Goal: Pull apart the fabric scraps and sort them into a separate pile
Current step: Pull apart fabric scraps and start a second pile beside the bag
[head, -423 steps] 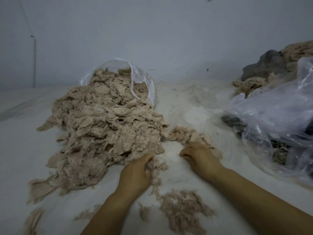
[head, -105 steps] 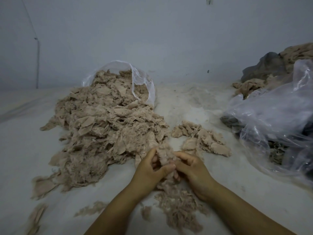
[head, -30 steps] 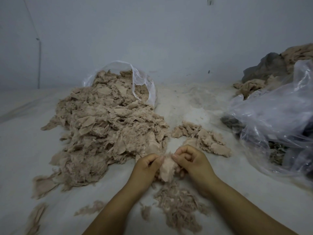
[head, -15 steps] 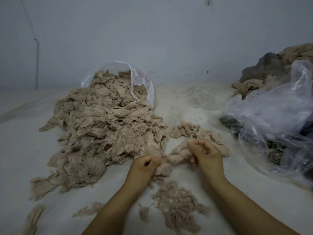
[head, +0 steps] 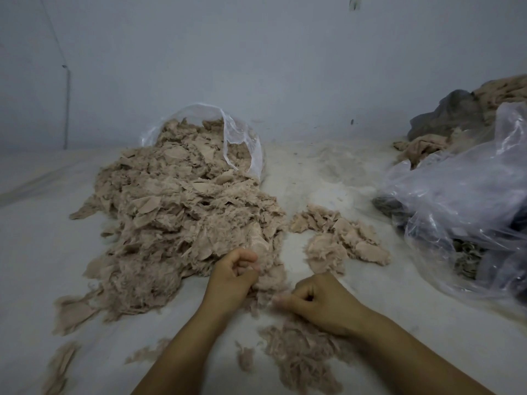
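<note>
— Scraps: big heap [head: 182, 232] left of centre, spilling from clear bag [head: 242, 138] at far end. Sorted pile [head: 342, 240] smaller, just right of heap. Loose fluff [head: 302, 354] nearest, between forearms.

— Hands?

— Left hand [head: 233, 277] curled at near right edge of heap, fingers pinching a tuft of beige cloth. Right hand [head: 319, 300] lower and nearer, fingers curled, thumb and forefinger pinching what looks like a thin wisp; blurred at fingertips, so not certain.

— Joined by fabric?

— Clump [head: 271, 277] lying between both hands, touching left one. Cannot tell whether one piece spans the two.

— Handling?

— Judged very light, soft, limp, frayed at edges. Likely clings layer to layer, sheds fibres, tears before it slips. No stiffness to lever against.

— Where to grip?

— Best at opposite edges of a single layer, pinched close to the seam of overlap, then drawn sideways. Grabbing mid-clump likely lifts several at once.

— Elsewhere?

— Second plastic bag [head: 467, 212] at right, darker cloth inside; more fabric [head: 484, 101] behind, far right.
</note>
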### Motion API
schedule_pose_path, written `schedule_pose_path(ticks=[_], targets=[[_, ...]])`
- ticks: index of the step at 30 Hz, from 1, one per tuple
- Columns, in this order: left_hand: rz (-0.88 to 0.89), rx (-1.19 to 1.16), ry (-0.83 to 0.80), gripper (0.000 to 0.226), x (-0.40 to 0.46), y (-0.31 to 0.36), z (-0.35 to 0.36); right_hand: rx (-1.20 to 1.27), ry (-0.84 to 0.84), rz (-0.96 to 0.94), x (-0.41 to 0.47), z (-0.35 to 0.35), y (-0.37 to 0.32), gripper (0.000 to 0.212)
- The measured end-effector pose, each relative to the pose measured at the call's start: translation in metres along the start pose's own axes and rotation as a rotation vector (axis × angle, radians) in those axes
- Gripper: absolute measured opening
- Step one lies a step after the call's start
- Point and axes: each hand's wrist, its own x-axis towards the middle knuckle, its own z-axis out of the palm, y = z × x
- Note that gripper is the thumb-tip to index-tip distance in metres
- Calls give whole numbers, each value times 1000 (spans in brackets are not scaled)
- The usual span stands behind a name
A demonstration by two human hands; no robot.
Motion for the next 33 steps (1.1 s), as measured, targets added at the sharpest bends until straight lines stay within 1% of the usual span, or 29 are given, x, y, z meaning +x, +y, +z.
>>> schedule_pose_path(ticks=[1, 3, 4, 5, 6, 7, 8, 10, 11, 12, 13, 14, 15, 16, 17, 18, 19, 20, 22, 23, 25, 26, 27, 28, 30, 32, 33], targets=[[-3, -38, -5, 25, -1, 0, 0, 19, 86, 2, 0, -1, -1, 65], [5, -123, -30, 23, -3, 2, 2, 57, 221, 84, 2, -3, -5, 70], [22, -164, -54, 22, -4, 3, 2, 112, 230, 158, 3, -4, -9, 74], [43, -206, -93, 20, -6, 3, 3, 219, 192, 250, 4, -5, -11, 76], [61, -251, -143, 16, -7, 3, 3, 369, 131, 341, 4, -4, -12, 73], [71, -296, -212, 9, -9, 4, 4, 510, 76, 405, 3, -2, -12, 64], [78, -322, -286, 5, -11, 5, 4, 609, 56, 426, 3, 0, -12, 52], [117, -281, -361, 16, -13, 4, 6, 684, 111, 392, 4, 2, -8, 25], [135, -249, -336, 17, -13, 4, 8, 685, 160, 370, 5, 2, -6, 15], [150, -218, -277, 12, -11, 3, 9, 677, 200, 346, 5, 2, -5, 10], [153, -190, -220, 9, -9, 2, 9, 668, 218, 313, 5, 2, -4, 10], [147, -155, -187, 17, -7, 0, 9, 659, 221, 271, 5, 3, -5, 12], [135, -109, -199, 25, -6, -2, 9, 651, 213, 224, 6, 4, -6, 13], [116, -56, -246, 30, -5, -4, 9, 643, 199, 178, 5, 5, -8, 15], [100, -11, -302, 29, -6, -6, 9, 643, 189, 144, 5, 5, -10, 15], [109, 54, -342, 23, -6, -6, 9, 643, 191, 124, 5, 5, -12, 15], [133, 133, -354, 19, -6, -3, 9, 635, 211, 116, 6, 3, -13, 15], [163, 198, -337, 23, -3, -1, 8, 621, 243, 119, 6, 1, -12, 15], [184, 241, -279, 30, 4, 5, 7, 619, 286, 142, 7, -6, -10, 12], [177, 237, -262, 29, 8, 8, 6, 634, 267, 160, 8, -8, -10, 9], [171, 243, -274, 24, 13, 12, 6, 659, 180, 214, 11, -9, -12, 18], [170, 248, -298, 22, 14, 13, 7, 662, 161, 233, 14, -6, -13, 21], [177, 269, -302, 22, 14, 13, 8, 642, 176, 248, 16, -3, -13, 19], [193, 315, -272, 25, 16, 11, 9, 594, 214, 261, 20, -1, -13, 16], [181, 389, -145, 28, 22, 2, 5, 524, 303, 299, 24, 2, -11, 21], [114, 351, -23, 26, 26, -6, -4, 648, 346, 333, 24, -1, -6, 28], [110, 332, 10, 26, 26, -9, -8, 727, 344, 337, 23, -3, -4, 28]])
